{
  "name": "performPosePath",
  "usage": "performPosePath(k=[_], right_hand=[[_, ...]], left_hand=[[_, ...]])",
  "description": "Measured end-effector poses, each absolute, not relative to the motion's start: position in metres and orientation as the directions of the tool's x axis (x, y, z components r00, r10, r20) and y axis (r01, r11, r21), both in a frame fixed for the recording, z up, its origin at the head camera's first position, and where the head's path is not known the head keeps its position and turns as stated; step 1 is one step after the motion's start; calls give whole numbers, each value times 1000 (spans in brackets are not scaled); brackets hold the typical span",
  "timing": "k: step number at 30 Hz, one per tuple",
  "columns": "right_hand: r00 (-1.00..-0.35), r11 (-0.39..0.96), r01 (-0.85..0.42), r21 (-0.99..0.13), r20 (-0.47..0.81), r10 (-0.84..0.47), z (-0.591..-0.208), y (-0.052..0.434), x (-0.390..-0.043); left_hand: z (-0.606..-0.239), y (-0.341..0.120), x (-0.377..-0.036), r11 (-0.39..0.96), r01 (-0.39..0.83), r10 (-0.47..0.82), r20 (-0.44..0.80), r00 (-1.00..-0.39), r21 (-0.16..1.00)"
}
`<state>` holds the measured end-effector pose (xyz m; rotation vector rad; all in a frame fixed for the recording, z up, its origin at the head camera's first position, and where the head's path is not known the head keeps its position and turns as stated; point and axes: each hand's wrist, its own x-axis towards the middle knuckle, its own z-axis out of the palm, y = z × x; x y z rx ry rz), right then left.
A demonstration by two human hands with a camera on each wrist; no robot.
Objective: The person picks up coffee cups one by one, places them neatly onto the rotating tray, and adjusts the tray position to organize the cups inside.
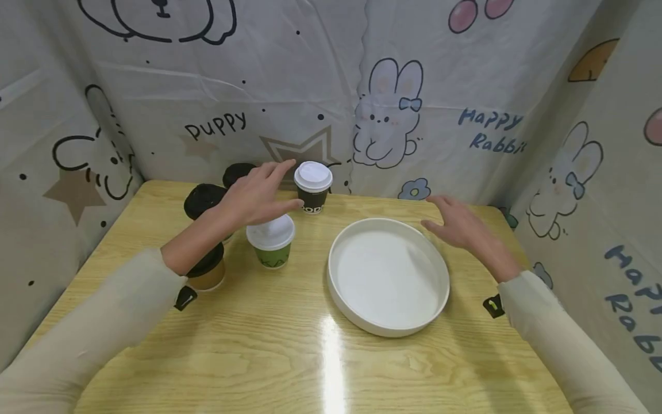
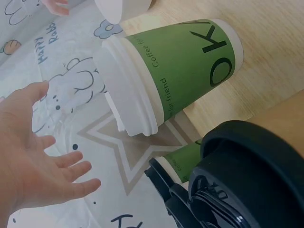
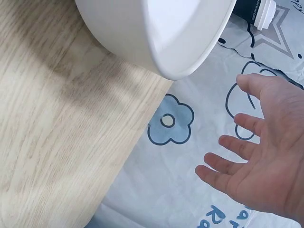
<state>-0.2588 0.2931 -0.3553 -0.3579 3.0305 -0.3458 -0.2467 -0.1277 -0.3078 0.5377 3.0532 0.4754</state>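
Note:
My left hand (image 1: 253,195) is raised over the paper cups on the left, fingers spread and holding nothing. Beneath it stands a green paper cup (image 1: 273,257) with a white lid, upright; its dark lettering shows in the left wrist view. Just beyond the fingertips is a black paper cup (image 1: 312,200) with a white lid. A brown cup (image 1: 208,280) with a black lid stands partly under my left wrist. My right hand (image 1: 457,223) hovers beside the far right rim of a round white tray (image 1: 388,276), fingers apart, with nothing in it.
Two more black lids, a nearer lid (image 1: 203,198) and a farther lid (image 1: 237,172), show behind my left forearm, their cups mostly hidden. The wooden table (image 1: 248,356) meets a cartoon-printed cloth (image 1: 305,75) at the back and sides.

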Motion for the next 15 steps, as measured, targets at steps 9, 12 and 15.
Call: performPosePath(k=[9,12,15], right_hand=[[-970,948,-181,-262,-113,-216,-360,294,-252],[-967,950,-166,-265,-144,-209,-360,295,-250],[-965,949,-160,-271,-159,-208,-361,295,-249]], left_hand=[[-308,-129,-232,870,354,354,66,-933,343],[-309,-130,-229,863,357,357,69,-931,358],[-311,-133,-225,854,365,365,72,-928,370]])
